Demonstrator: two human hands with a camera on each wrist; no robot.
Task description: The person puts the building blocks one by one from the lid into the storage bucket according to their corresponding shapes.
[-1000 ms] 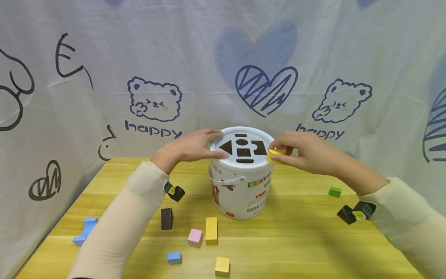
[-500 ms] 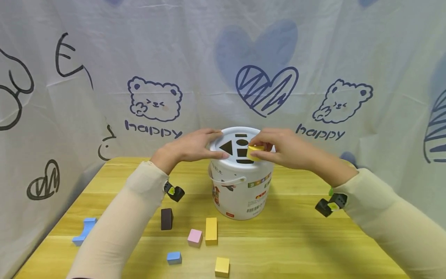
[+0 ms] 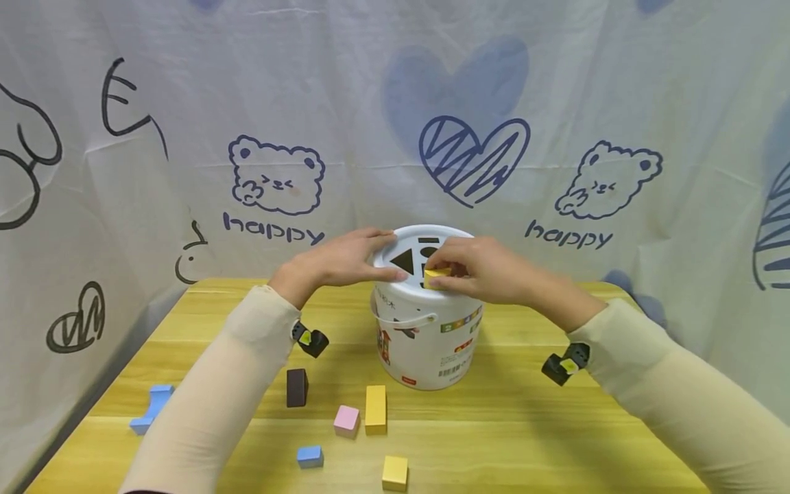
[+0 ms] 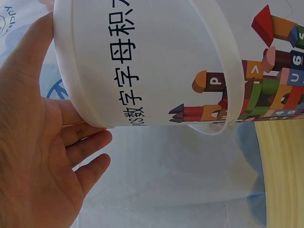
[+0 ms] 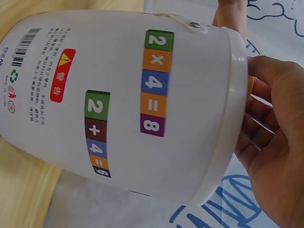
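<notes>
A white bucket [image 3: 407, 350] stands on the table, its lid [image 3: 401, 237] cut with shaped holes. Over the front part of the lid, my right hand [image 3: 487, 269] pinches a yellow block [image 3: 435, 276] between thumb and fingers, hiding some of the holes. In the right wrist view only a sliver of that block [image 5: 250, 85] shows past the lid's rim. My left hand [image 3: 336, 259] rests on the lid's left edge with its fingers extended. The left wrist view shows this hand [image 4: 52, 137] against the rim, beside the bucket's handle [image 4: 232, 61].
In front of the bucket lie a dark block [image 3: 296, 387], a pink cube [image 3: 347, 420], a long yellow block [image 3: 375, 409], a small blue block [image 3: 310, 456] and a short yellow block [image 3: 395, 473]. A blue notched block [image 3: 151, 409] is by the left forearm. A printed curtain [image 3: 370, 103] hangs behind.
My right hand has carried the yellow block leftward from the lid's right edge to above its front middle. The left hand stays on the lid. The right forearm now hides the green block.
</notes>
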